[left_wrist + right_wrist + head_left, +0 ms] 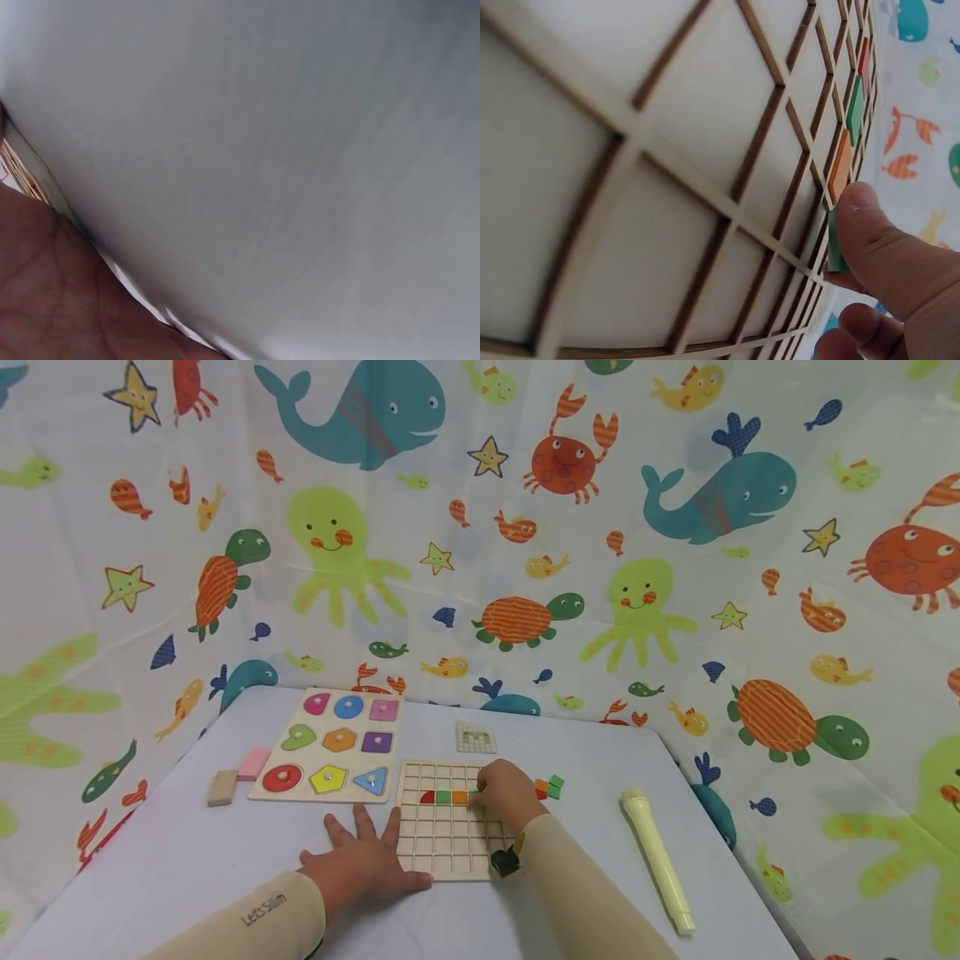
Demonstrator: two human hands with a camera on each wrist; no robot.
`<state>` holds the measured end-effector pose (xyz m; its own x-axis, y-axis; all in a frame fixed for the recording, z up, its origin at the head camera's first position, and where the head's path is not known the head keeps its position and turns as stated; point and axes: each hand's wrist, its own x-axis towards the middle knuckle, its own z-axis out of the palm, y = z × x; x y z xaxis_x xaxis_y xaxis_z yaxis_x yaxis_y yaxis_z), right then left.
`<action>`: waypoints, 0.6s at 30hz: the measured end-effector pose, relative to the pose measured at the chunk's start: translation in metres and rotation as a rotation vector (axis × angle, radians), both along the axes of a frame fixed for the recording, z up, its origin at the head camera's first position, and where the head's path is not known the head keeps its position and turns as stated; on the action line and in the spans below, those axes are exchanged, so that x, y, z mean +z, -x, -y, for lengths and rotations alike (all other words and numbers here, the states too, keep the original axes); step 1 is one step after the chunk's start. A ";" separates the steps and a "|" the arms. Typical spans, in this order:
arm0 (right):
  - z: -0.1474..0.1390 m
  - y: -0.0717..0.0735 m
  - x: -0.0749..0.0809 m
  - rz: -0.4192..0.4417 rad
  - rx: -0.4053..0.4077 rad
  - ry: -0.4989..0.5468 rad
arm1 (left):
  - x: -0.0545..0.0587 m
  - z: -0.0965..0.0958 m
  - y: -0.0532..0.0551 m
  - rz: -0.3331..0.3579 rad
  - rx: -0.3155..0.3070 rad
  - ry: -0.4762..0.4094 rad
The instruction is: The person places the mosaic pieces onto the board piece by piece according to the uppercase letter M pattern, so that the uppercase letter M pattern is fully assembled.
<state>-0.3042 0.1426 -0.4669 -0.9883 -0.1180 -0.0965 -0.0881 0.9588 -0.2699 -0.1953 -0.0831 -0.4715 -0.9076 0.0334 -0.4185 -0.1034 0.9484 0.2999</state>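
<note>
A wooden grid board (435,852) lies on the table in front of the person. In one of its rows sit a red rounded tile (427,797), a green tile (443,797) and an orange tile (460,797). The right hand (512,795) pinches another green tile (835,244) between thumb and finger, beside the orange one; whether it is fully seated in its cell I cannot tell. With fingers spread, the left hand (367,860) lies flat by the board's left edge, its thumb near the lower left corner. The left wrist view shows mostly white tabletop and part of the palm (60,285).
A shape puzzle board (318,760) with knobbed pieces stands left of the grid. Pink (253,764) and tan blocks (222,788) lie beside it. A small patterned card (476,737) is behind the grid. Loose green tiles (555,786) lie to the right, and a pale yellow stick (658,860) farther right.
</note>
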 end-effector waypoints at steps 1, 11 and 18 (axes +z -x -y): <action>0.001 0.001 0.000 0.006 0.001 0.001 | 0.000 0.000 0.000 0.000 0.000 0.000; 0.004 0.004 0.001 0.018 0.011 -0.022 | 0.005 -0.001 -0.003 -0.003 -0.002 0.007; 0.004 0.004 0.000 0.026 0.018 -0.036 | 0.007 -0.002 -0.004 -0.001 -0.002 0.008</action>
<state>-0.3086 0.1385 -0.4673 -0.9832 -0.1315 -0.1265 -0.0985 0.9662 -0.2381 -0.1917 -0.0816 -0.4644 -0.9079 0.0318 -0.4181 -0.1014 0.9509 0.2925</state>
